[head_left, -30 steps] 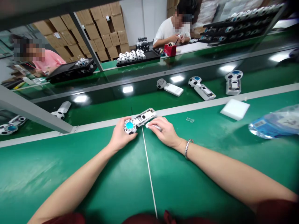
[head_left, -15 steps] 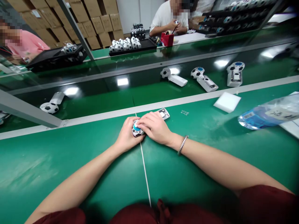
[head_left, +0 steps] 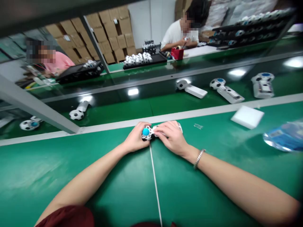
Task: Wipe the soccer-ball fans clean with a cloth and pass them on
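My left hand [head_left: 136,138] is wrapped round the ball-shaped head of a football-patterned gadget [head_left: 147,137], black and white with a bright blue disc facing up. The gadget's flat white handle points right and is mostly covered by my right hand [head_left: 174,136]. Thumb and fingers of that hand are pinched together at the joint between head and handle. A small white bit shows at the fingertips, too small to name. Both hands are over the green table [head_left: 113,176], near its far edge.
Beyond the table edge, similar gadgets [head_left: 195,90] lie on a green belt [head_left: 132,108]. On the right are a white foam block [head_left: 248,116] and a blue-tinted clear plastic bottle [head_left: 286,136]. A metal post [head_left: 44,108] slants at left. Two people work opposite, beside black trays [head_left: 158,58].
My right fingertips have moved off the blue disc rightward to the joint beside the head, leaving the disc uncovered. The camera view has shifted; my left hand keeps its hold.
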A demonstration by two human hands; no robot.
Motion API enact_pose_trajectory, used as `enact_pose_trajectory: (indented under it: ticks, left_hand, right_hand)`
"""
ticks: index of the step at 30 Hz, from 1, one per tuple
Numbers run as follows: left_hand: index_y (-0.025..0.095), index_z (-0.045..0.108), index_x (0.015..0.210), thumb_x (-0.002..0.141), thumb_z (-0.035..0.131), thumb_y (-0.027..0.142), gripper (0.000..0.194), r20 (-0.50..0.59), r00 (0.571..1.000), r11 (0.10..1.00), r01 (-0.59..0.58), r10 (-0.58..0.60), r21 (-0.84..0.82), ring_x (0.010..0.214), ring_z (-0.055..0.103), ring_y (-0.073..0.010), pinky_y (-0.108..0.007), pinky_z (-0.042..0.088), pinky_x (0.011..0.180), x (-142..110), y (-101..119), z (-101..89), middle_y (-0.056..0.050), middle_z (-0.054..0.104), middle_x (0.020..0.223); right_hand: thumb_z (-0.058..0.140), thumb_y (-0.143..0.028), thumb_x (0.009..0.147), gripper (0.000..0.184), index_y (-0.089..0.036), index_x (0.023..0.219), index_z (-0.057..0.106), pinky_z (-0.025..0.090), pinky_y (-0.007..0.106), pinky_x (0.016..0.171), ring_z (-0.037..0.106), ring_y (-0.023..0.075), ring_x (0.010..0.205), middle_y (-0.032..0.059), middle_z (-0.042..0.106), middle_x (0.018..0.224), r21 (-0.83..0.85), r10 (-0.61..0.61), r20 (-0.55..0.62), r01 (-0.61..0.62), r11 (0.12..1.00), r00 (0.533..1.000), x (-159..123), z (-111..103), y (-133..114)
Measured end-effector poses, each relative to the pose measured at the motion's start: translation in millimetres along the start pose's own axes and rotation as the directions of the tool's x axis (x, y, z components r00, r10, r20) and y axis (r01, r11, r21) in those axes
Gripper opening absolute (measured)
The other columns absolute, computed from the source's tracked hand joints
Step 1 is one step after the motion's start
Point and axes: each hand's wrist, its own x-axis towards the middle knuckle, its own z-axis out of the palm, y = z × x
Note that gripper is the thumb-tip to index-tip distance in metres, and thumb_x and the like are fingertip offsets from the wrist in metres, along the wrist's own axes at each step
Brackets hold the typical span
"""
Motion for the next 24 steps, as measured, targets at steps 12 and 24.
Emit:
enact_pose_trajectory:
  ticks: [12,24]
  left_hand:
    - [0.019,0.027,0.136,0.064,0.060,0.019,0.079,-0.157,0.949,0.755,0.314,-0.274,0.576,0.130,0.025,-0.0271,-0.042,0.031,0.101,103,-85,-66.5,-0.012,0.033,0.139]
    - [0.017,0.059,0.078,0.062,0.057,0.015,0.016,-0.394,0.682,0.497,0.725,-0.617,0.478,0.120,0.032,-0.0410,-0.060,0.030,0.089,-24,-169,-172.4,-0.019,0.047,0.119]
  right_hand:
    - [0.054,-0.024,0.084,0.009,-0.022,0.089,0.062,0.039,0.033,0.074,0.059,0.0166,0.079,0.0020,0.066,0.084,0.050,-0.012,-0.011,0.013,0.999,1.000,-9,1,20]
    - [0.051,-0.023,0.087,0.010,-0.022,0.088,0.061,0.040,0.033,0.071,0.058,0.0158,0.079,0.0022,0.065,0.083,0.076,0.020,0.045,-0.024,0.997,0.999,-5,8,18]
